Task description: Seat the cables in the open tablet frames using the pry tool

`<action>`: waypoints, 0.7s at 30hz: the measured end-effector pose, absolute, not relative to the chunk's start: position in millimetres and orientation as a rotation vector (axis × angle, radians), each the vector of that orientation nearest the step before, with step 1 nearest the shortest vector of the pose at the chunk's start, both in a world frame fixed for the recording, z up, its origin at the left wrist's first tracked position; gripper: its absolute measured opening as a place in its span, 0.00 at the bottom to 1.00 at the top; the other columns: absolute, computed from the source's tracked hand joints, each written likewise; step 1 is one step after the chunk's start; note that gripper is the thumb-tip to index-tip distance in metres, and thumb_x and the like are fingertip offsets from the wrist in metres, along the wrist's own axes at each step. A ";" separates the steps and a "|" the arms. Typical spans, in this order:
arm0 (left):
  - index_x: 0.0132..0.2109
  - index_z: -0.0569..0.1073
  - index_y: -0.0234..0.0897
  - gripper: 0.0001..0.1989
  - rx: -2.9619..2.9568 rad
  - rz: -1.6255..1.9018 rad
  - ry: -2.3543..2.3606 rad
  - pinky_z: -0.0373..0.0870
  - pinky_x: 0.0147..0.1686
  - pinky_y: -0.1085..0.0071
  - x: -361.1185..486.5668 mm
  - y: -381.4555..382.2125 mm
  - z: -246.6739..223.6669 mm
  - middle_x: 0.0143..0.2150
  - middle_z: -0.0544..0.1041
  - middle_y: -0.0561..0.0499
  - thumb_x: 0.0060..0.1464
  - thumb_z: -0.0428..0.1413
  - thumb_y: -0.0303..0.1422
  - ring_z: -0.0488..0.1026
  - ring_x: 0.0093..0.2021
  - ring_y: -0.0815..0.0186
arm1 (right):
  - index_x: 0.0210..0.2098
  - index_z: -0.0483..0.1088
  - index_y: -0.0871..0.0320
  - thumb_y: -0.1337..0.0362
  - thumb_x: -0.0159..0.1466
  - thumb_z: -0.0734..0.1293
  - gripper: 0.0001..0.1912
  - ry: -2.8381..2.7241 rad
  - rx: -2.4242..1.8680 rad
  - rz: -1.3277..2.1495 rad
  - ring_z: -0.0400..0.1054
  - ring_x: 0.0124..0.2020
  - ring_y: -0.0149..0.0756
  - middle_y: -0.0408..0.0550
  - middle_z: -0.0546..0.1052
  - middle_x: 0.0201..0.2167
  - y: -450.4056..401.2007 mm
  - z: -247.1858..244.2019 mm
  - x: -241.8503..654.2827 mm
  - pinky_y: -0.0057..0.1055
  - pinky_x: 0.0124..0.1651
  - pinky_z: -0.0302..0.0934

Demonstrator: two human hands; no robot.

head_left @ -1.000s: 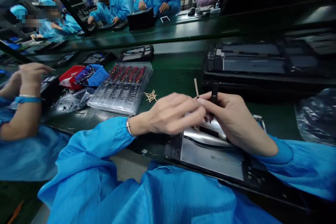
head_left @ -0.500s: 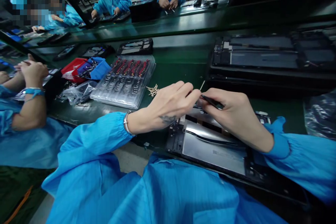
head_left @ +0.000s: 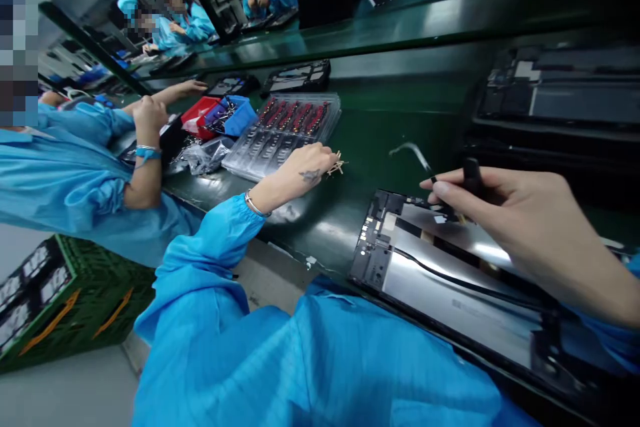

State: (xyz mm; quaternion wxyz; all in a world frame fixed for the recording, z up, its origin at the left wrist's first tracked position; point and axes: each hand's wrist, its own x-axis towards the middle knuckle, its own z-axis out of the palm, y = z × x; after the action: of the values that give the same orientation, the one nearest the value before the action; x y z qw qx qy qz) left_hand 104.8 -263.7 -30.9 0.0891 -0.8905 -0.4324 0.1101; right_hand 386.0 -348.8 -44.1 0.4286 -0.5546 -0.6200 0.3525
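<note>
An opened tablet chassis [head_left: 440, 280] with a silver back plate and a black cable lies on the green bench in front of me. My right hand [head_left: 520, 220] hovers over its upper edge and grips a black tweezer-like tool [head_left: 470, 177]. My left hand [head_left: 305, 170] is stretched out to the left, fingertips on a small pile of tan strips [head_left: 336, 164] beside a clear plastic parts tray [head_left: 283, 133]. A thin pale strip [head_left: 413, 150] shows blurred on the green surface between the hands.
Red and blue bins [head_left: 220, 115] and a crumpled plastic bag [head_left: 200, 157] sit left of the tray. A stack of dark tablet frames [head_left: 555, 100] stands at the right. A co-worker's arm [head_left: 143, 160] rests at the left; a green crate [head_left: 55, 307] is on the floor.
My left hand left the right hand and reached left to the pile of tan strips. The right hand stayed over the tablet with the tool. My view swung left.
</note>
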 end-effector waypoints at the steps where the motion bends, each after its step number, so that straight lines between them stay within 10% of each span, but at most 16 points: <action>1: 0.57 0.74 0.30 0.22 -2.641 0.322 -1.282 0.70 0.49 0.64 105.7 -263.8 -29.8 0.50 0.78 0.41 0.63 0.44 0.15 0.74 0.51 0.57 | 0.35 0.83 0.58 0.51 0.59 0.74 0.15 -1.550 -1.396 0.903 0.75 0.29 0.39 0.52 0.83 0.33 -349.1 -44.3 386.1 0.29 0.22 0.68; 10: 0.48 0.77 0.31 0.15 -2.746 0.010 -1.252 0.70 0.49 0.67 120.6 -254.1 -28.7 0.51 0.75 0.41 0.70 0.45 0.22 0.73 0.48 0.59 | 0.30 0.82 0.55 0.53 0.55 0.76 0.12 -1.352 -1.347 1.050 0.76 0.27 0.39 0.49 0.82 0.31 -352.0 -42.1 376.4 0.30 0.22 0.71; 21: 0.61 0.78 0.36 0.17 -2.899 -0.211 -1.260 0.68 0.51 0.63 107.1 -244.8 -33.2 0.50 0.76 0.41 0.69 0.53 0.29 0.73 0.49 0.58 | 0.34 0.82 0.58 0.50 0.56 0.77 0.17 -1.321 -1.321 1.092 0.74 0.24 0.37 0.49 0.81 0.30 -351.0 -51.6 378.6 0.28 0.22 0.71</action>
State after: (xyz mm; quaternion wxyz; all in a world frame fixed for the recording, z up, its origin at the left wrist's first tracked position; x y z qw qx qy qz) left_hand 107.1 -244.8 -33.2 -0.0131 -0.9150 -0.3978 -0.0667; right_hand 378.6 -351.0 -51.6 0.4696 -0.5391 -0.5388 0.4455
